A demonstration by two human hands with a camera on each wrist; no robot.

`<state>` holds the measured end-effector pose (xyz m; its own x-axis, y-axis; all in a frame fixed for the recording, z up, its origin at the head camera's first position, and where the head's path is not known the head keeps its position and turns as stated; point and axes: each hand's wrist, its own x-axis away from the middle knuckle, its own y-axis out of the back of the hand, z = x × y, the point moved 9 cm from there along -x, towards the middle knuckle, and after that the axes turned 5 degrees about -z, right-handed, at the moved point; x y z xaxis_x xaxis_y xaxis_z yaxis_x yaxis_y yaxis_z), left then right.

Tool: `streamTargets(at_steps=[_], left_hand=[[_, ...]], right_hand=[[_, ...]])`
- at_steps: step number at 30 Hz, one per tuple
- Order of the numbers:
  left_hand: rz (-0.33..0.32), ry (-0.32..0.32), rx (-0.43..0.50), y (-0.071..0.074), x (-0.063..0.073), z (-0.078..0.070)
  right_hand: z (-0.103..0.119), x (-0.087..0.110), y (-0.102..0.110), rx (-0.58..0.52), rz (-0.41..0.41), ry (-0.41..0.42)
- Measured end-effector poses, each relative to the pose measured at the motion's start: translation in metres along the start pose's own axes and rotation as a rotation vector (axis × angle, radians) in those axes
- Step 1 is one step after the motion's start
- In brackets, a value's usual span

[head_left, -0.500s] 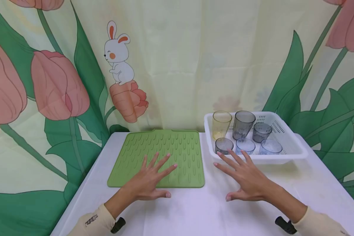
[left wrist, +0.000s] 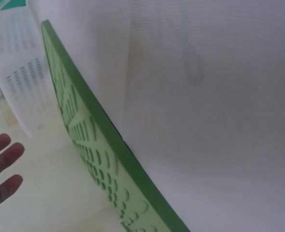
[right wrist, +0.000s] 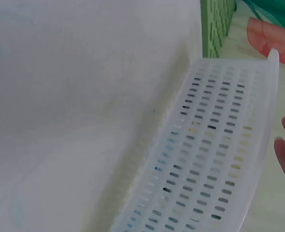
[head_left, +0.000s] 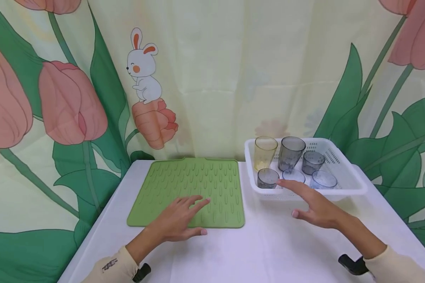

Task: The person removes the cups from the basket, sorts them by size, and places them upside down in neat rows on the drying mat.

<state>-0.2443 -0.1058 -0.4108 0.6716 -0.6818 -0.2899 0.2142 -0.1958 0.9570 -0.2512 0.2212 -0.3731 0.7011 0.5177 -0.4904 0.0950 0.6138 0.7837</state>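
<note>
Over the front part of a green ribbed drying mat point(head_left: 198, 177) hovers my left hand point(head_left: 177, 222), fingers loosely extended, holding nothing. My right hand point(head_left: 318, 208) reaches over the front of a white plastic basket point(head_left: 350, 179), its fingertips overlapping the rim beside a short grey glass point(head_left: 268, 181). The thumb is spread apart from those fingers. Also in the basket are a tall yellow glass point(head_left: 265, 155), a tall grey glass point(head_left: 291, 153), another short grey glass point(head_left: 313, 163) and two bluish glasses, one point(head_left: 324, 181) plain to see, the other partly behind my fingers.
The mat and basket stand side by side on a white-covered table point(head_left: 241, 255), mat left, basket right. A curtain point(head_left: 212, 98) printed with tulips and a rabbit hangs directly behind them. The basket's slotted wall point(right wrist: 205, 145) fills much of the right wrist view.
My right hand has moved right and a little up towards the basket, its fingers drawing together from a wide spread. The left hand stays in place with its fingers less spread.
</note>
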Motion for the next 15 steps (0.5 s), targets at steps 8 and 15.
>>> streamTargets(at_steps=[8,15], left_hand=[[0.019,0.025,0.014,-0.004,0.002,0.002],[0.015,0.029,0.013,-0.006,0.002,0.004]], right_hand=[[-0.033,-0.008,0.029,-0.253,-0.086,-0.06],[-0.068,-0.006,0.054,-0.309,-0.119,-0.155]])
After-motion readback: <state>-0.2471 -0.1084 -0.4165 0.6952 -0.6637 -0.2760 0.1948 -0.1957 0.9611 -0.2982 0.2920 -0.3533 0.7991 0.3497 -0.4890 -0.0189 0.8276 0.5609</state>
